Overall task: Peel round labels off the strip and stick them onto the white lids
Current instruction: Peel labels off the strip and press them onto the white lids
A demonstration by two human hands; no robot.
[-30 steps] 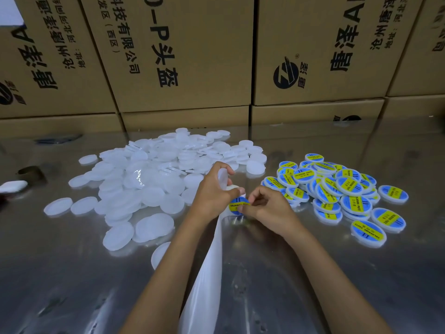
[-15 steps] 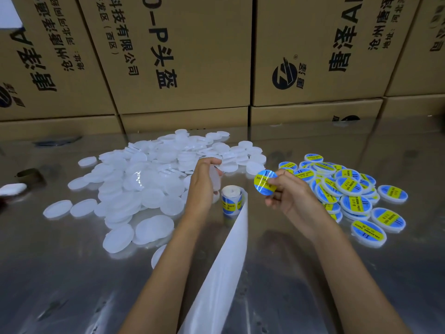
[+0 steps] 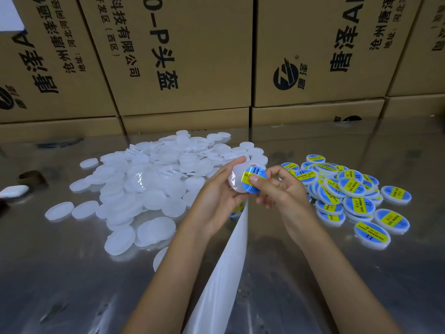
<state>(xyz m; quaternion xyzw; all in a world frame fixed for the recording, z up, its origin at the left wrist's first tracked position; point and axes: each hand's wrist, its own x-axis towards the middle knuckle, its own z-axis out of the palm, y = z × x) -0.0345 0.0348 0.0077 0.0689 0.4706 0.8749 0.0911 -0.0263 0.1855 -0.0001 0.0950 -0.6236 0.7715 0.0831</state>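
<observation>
My left hand [image 3: 216,196] grips a white lid [image 3: 237,180] raised above the table, its face turned toward me. My right hand [image 3: 281,189] pinches a round blue and yellow label [image 3: 255,177] and lays it against that lid, thumb on the label. The label roll [image 3: 237,209] stands on the table just below the hands, mostly hidden by them. Its white backing strip [image 3: 224,273] trails toward me. A heap of bare white lids [image 3: 149,186] lies at the left. Labelled lids [image 3: 349,191] are piled at the right.
The shiny metal table [image 3: 72,285] reflects the light. Cardboard boxes [image 3: 183,56] form a wall along its far edge. A small white case [image 3: 14,191] and a dark ring [image 3: 31,177] lie at the far left.
My right hand peeled a label from the roll and carried it left. My left hand let go of the roll and lifted a white lid up, and label and lid have now met.
</observation>
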